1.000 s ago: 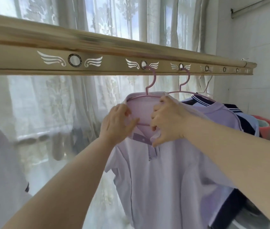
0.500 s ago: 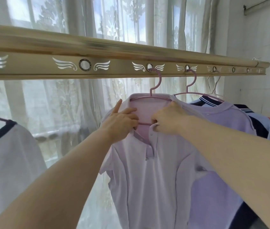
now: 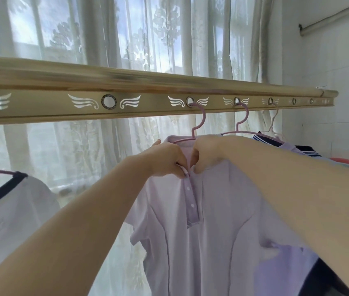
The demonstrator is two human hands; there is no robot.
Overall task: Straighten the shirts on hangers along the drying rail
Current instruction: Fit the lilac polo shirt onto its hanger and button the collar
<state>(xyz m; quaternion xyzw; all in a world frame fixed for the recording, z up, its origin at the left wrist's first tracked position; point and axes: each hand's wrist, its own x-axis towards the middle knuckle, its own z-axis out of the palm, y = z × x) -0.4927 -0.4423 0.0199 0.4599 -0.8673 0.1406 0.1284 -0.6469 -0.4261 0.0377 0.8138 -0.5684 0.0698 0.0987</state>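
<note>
Lace curtains [image 3: 126,39] hang behind a gold drying rail [image 3: 148,107] pierced with ringed holes; a white tiled wall [image 3: 329,82] closes the right end. One hole left of the pink hanger [image 3: 198,122] stands free. A lilac polo shirt [image 3: 201,231] hangs there, placket buttoned. Left hand [image 3: 165,161] and right hand [image 3: 207,159] have fingers pinched on its collar.

Two bare forearms extend into view from the lower edge. No sleeve, watch or ring shows on either. The left hand [image 3: 167,160] and right hand [image 3: 208,155] are ungloved.
</note>
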